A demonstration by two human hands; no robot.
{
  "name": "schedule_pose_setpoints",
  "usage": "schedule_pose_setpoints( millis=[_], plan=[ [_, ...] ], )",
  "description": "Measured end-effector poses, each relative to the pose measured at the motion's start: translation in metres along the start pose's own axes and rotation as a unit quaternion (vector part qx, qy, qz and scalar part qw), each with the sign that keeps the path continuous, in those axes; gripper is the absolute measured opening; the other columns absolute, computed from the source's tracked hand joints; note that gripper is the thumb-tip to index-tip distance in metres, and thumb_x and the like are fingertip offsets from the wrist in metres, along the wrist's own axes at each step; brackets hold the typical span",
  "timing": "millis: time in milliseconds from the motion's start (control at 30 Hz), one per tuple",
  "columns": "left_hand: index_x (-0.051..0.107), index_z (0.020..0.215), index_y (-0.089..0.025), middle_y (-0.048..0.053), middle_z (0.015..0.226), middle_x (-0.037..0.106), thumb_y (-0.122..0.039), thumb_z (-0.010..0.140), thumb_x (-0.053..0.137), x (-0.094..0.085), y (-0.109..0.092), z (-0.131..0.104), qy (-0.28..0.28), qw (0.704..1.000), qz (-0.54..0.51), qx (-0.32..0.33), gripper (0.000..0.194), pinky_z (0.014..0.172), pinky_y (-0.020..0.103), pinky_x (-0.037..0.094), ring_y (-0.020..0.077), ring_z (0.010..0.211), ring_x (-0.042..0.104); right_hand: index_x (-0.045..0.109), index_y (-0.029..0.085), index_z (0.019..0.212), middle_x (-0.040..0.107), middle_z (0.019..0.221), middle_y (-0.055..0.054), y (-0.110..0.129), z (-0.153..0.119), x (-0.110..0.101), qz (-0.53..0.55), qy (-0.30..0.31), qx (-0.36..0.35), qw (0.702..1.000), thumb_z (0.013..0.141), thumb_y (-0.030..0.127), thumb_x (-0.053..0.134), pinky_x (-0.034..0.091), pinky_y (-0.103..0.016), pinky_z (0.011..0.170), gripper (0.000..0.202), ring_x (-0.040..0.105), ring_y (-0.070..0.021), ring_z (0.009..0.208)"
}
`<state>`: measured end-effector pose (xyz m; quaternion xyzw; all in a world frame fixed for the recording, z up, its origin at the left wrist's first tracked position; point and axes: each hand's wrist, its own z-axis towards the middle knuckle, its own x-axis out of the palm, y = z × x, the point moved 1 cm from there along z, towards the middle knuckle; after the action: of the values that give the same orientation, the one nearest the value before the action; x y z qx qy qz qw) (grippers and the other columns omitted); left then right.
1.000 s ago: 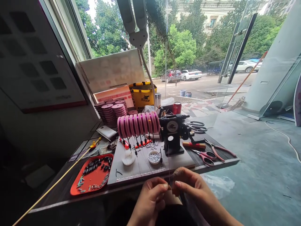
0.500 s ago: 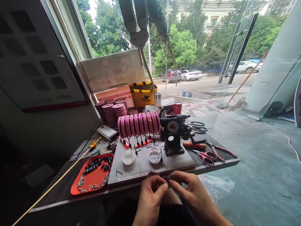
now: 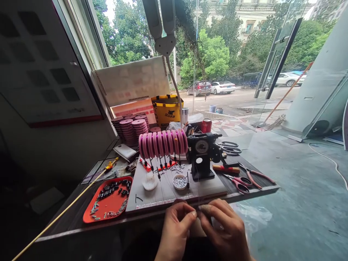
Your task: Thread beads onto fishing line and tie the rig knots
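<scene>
At the board's front edge my left hand (image 3: 178,226) is closed, thumb pressed to the forefinger. My right hand (image 3: 225,226) pinches close beside it, its fingertips almost meeting the left ones. What lies between the fingertips is too small to make out. A faint thin line runs down toward them. Beyond the hands, a row of pink spools (image 3: 163,143) sits on the shaft of a black hand-cranked winder (image 3: 201,161). Small black pieces hang on threads below the spools. A white bowl (image 3: 179,182) of small pale beads stands on the white board (image 3: 165,199).
Left, an orange tray (image 3: 95,214) holds black and metal parts, beside a long yellow rod (image 3: 67,206). Red-handled scissors (image 3: 241,183), pliers (image 3: 258,177) and black scissors (image 3: 231,148) lie right. Behind are stacked pink spools (image 3: 130,130), a red can (image 3: 206,125) and a yellow bag (image 3: 168,112).
My right hand has turned and its fingers have curled in more, still at the left fingertips. The left hand keeps its pinch. The whole view has shifted slightly.
</scene>
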<state>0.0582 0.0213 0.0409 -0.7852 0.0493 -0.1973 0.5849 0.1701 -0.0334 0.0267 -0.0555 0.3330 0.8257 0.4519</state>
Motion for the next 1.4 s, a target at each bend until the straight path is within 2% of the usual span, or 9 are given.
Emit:
schedule_pose_setpoints(
  millis=[133, 267, 367, 467, 800, 933, 1133, 1300, 1400],
  plan=[
    [0.059, 0.052, -0.014, -0.009, 0.044, 0.042, -0.028, 0.049, 0.075, -0.001, -0.004, -0.001, -0.019, 1.0, 0.005, 0.004, 0.021, 0.037, 0.019, 0.009, 0.0008, 0.035, 0.02, 0.057, 0.018, 0.069, 0.054, 0.06, 0.001, -0.001, 0.0, 0.002, 0.074, 0.029, 0.081, 0.994, 0.08, 0.014, 0.05, 0.041, -0.02, 0.047, 0.014, 0.051, -0.0123, 0.053],
    [0.058, 0.052, -0.014, -0.008, 0.044, 0.042, -0.029, 0.051, 0.074, -0.003, -0.003, 0.0, -0.009, 1.0, 0.02, 0.013, 0.022, 0.037, 0.019, 0.011, 0.001, 0.035, 0.019, 0.057, 0.019, 0.071, 0.054, 0.06, 0.001, -0.001, 0.005, -0.001, 0.091, 0.039, 0.115, 0.988, 0.078, 0.019, 0.053, 0.042, -0.02, 0.048, 0.008, 0.051, -0.0127, 0.053],
    [0.059, 0.054, -0.015, -0.008, 0.044, 0.042, -0.03, 0.052, 0.075, -0.004, 0.003, 0.002, -0.009, 1.0, 0.015, 0.023, 0.023, 0.038, 0.018, 0.014, 0.0019, 0.036, 0.02, 0.061, 0.018, 0.079, 0.061, 0.07, -0.002, 0.0, 0.01, -0.001, 0.117, 0.114, 0.149, 0.975, 0.08, 0.021, 0.053, 0.044, -0.022, 0.054, 0.009, 0.055, -0.0147, 0.06],
    [0.061, 0.055, -0.015, -0.007, 0.046, 0.044, -0.032, 0.053, 0.076, -0.007, 0.01, 0.004, -0.014, 0.999, 0.021, 0.047, 0.022, 0.039, 0.019, 0.017, 0.0034, 0.039, 0.023, 0.06, 0.018, 0.071, 0.06, 0.067, -0.002, 0.0, 0.013, -0.001, 0.148, 0.159, 0.164, 0.962, 0.083, 0.023, 0.052, 0.044, -0.021, 0.055, 0.015, 0.055, -0.0141, 0.06],
    [0.061, 0.054, -0.016, -0.004, 0.049, 0.043, -0.029, 0.061, 0.067, -0.007, 0.01, 0.003, 0.007, 0.992, 0.093, 0.088, 0.015, 0.048, 0.021, 0.03, 0.0098, 0.048, 0.036, 0.061, 0.02, 0.074, 0.061, 0.072, -0.003, 0.005, -0.015, -0.012, 0.194, 0.106, 0.108, 0.969, 0.084, 0.022, 0.051, 0.045, -0.021, 0.058, 0.014, 0.058, -0.0137, 0.064],
    [0.062, 0.051, -0.017, 0.001, 0.068, 0.047, -0.02, 0.064, 0.062, -0.002, -0.001, -0.006, -0.038, 0.954, 0.207, 0.214, 0.013, 0.054, 0.023, 0.036, 0.0145, 0.061, 0.046, 0.061, 0.02, 0.076, 0.063, 0.071, -0.002, 0.012, -0.001, -0.017, 0.198, 0.153, 0.077, 0.965, 0.084, 0.019, 0.051, 0.043, -0.021, 0.06, 0.013, 0.057, -0.0129, 0.063],
    [0.062, 0.06, -0.019, 0.003, 0.076, 0.049, -0.02, 0.073, 0.057, -0.006, 0.0, -0.01, -0.062, 0.9, 0.28, 0.328, 0.014, 0.06, 0.025, 0.042, 0.0188, 0.07, 0.053, 0.054, 0.017, 0.064, 0.051, 0.057, 0.003, 0.019, 0.06, -0.018, 0.231, 0.299, 0.176, 0.909, 0.08, 0.022, 0.052, 0.035, -0.02, 0.052, 0.017, 0.045, -0.011, 0.055],
    [0.063, 0.07, -0.021, 0.003, 0.078, 0.051, -0.013, 0.079, 0.05, -0.005, 0.004, -0.013, -0.145, 0.82, 0.353, 0.427, 0.019, 0.058, 0.025, 0.042, 0.0145, 0.061, 0.051, 0.049, 0.017, 0.059, 0.047, 0.057, 0.004, 0.023, 0.095, -0.002, 0.228, 0.366, 0.173, 0.886, 0.07, 0.008, 0.053, 0.033, -0.019, 0.051, 0.014, 0.043, -0.0104, 0.058],
    [0.066, 0.074, -0.021, 0.004, 0.081, 0.053, -0.013, 0.078, 0.05, -0.004, 0.001, -0.012, -0.16, 0.829, 0.33, 0.422, 0.018, 0.062, 0.026, 0.043, 0.0159, 0.065, 0.053, 0.046, 0.017, 0.054, 0.042, 0.053, 0.006, 0.027, 0.107, 0.003, 0.214, 0.395, 0.164, 0.878, 0.065, 0.003, 0.053, 0.029, -0.018, 0.048, 0.019, 0.039, -0.0092, 0.054]
  ],
)
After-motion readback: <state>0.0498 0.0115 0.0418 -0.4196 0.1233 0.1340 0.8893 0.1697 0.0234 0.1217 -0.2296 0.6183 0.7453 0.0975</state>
